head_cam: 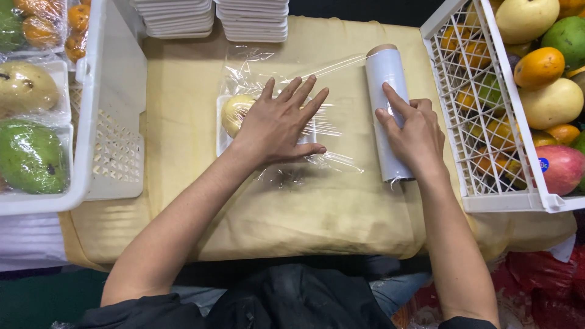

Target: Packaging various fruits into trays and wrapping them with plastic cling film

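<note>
My left hand (281, 122) lies flat, fingers spread, on clear cling film (292, 70) stretched over a white foam tray (223, 131) that holds a yellow fruit (236, 111). The film runs right to a grey-white roll of cling film (385, 79) lying on the tan cloth. My right hand (414, 131) rests on top of the roll, index finger stretched along it, other fingers curled over it.
A white crate (481, 109) of loose mangoes and oranges stands at the right. Another white crate (113, 91) at the left holds wrapped fruit trays. Two stacks of white foam trays (253, 21) sit at the table's far edge. The tan cloth (304, 213) covers the table.
</note>
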